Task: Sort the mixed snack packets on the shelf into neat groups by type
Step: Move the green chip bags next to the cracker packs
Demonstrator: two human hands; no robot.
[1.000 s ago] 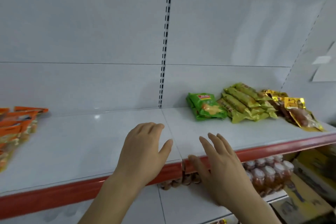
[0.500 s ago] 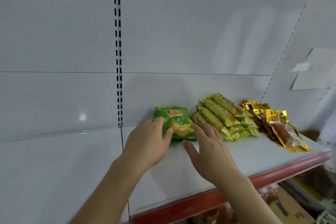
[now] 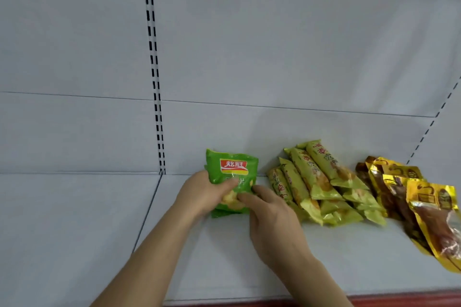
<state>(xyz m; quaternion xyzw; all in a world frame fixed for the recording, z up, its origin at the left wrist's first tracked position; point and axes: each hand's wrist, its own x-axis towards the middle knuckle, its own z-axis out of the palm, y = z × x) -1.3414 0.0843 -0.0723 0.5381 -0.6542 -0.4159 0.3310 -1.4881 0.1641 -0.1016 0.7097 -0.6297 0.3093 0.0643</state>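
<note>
Both hands on the green packets [image 3: 231,177], standing roughly upright near the back of the shelf [image 3: 82,219], just right of the seam between two shelf panels. Left hand [image 3: 202,194] gripping the left edge, thumb curled over the front face. Right hand [image 3: 272,217] gripping the lower right corner, fingers bent round it; fingertips of the two hands nearly meeting on the front. At least two green packets stacked face to face, exact count hard to tell. Just to the right, a narrow gap, then a pile of yellow-green packets [image 3: 321,182] lying overlapped and slanted, far ends near the back wall [image 3: 249,45]. Right again, close beside those, gold packets [image 3: 424,207] fanned out, the nearest reaching toward the front right and cut off by the picture's edge. Wide bare shelf to the left of the seam and in front of the hands, down to the red front lip [image 3: 399,300] at the bottom right. Slotted upright [image 3: 154,70] running down the wall to the seam; a second dashed upright [image 3: 434,119] at far right.
</note>
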